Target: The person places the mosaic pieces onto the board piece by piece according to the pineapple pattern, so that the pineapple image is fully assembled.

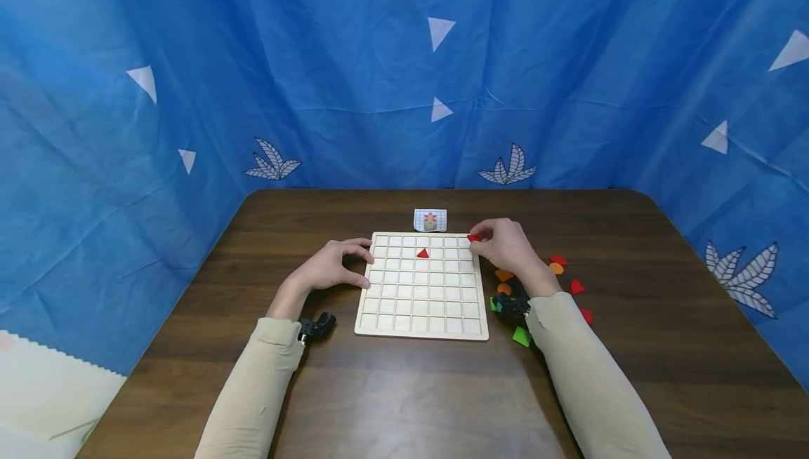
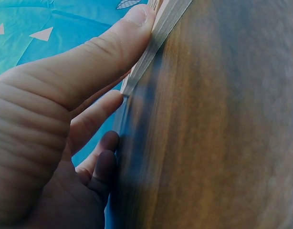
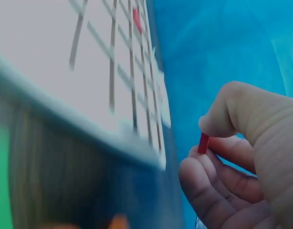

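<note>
A pale wooden grid board [image 1: 422,333] lies on the table, with one red triangle tile [image 1: 423,253] in a cell of its upper rows. My left hand [image 1: 330,264] rests at the board's left edge, thumb and fingers spread apart. In the left wrist view, the thumb [image 2: 113,43] is against the board's edge [image 2: 153,52]. Over the board's far right corner, my right hand [image 1: 505,243] pinches a small red tile [image 1: 473,238]. The right wrist view shows this red tile [image 3: 203,143] edge-on between thumb and fingers, beside the board [image 3: 103,136].
Behind the board lies a small paper card [image 1: 430,220] with a coloured grid pattern. Several loose tiles lie right of the board, around and under the right forearm: red [image 1: 577,286], orange [image 1: 556,268] and green [image 1: 521,336]. A blue curtain [image 1: 379,80] hangs beyond the table.
</note>
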A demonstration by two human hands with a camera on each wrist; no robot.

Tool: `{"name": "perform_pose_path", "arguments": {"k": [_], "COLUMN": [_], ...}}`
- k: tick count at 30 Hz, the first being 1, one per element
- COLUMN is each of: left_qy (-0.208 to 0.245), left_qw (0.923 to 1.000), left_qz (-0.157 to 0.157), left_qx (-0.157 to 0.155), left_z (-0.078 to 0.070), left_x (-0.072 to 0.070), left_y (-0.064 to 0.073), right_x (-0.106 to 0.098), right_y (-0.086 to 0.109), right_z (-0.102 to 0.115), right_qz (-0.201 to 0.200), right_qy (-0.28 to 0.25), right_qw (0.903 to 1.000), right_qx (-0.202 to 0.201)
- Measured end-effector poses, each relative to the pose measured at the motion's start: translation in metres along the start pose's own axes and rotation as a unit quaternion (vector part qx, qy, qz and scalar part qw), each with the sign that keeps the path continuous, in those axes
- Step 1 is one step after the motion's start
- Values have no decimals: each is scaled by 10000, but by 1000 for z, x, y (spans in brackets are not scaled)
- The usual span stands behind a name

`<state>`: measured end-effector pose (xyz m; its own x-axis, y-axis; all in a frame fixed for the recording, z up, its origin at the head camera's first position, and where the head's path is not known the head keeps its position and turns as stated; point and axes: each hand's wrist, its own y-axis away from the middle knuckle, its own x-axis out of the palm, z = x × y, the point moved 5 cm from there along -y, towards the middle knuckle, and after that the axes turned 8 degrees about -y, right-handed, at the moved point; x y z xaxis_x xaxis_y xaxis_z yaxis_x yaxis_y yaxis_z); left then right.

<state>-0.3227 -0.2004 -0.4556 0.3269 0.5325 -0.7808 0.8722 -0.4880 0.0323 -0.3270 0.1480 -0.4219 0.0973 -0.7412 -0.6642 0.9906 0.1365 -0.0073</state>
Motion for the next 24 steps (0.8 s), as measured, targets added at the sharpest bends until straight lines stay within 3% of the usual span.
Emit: {"name": "perform_pose_path", "arguments": {"k": [13, 24], "left_qy": [31, 26], "left_qw": [9999, 10000], "left_qz": [-14, -18], "left_qx": [111, 55], "left_z": [0, -1], "left_x": [0, -2], "left_y": [-2, -2], "right_x": [51, 85], "right_y": [-3, -1], "right_z": [53, 77], "right_qz": [267, 260], "right_qy": [-386, -105], "right_qw": [9979, 9950], "right_qx": [-439, -954]}}
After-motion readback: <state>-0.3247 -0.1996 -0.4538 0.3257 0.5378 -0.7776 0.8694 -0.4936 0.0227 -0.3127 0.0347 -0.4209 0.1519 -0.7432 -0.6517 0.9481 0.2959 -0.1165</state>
